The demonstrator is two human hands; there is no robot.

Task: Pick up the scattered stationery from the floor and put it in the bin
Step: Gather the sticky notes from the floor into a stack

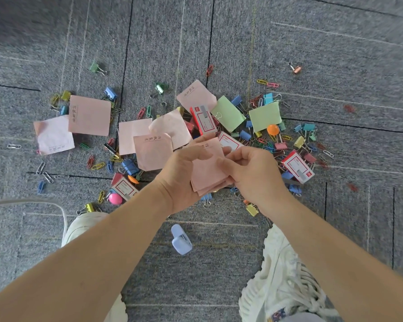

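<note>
Both my hands hold a small stack of pink sticky notes (208,169) above the floor. My left hand (184,175) grips its left edge and my right hand (254,173) pinches its right side. More pink notes (90,116) and two green notes (264,116) lie on the grey carpet beyond. Several coloured binder clips (129,165) and paper clips (269,84) are strewn around them. Red-and-white staple boxes (298,167) lie among them. No bin shows in this view.
A pale blue clip-like object (180,240) lies on the carpet between my feet. My light shoes (282,270) stand at the bottom, right and left. A thin white cable (33,202) curves in at the left. An orange ball pin (272,130) sits by the green notes.
</note>
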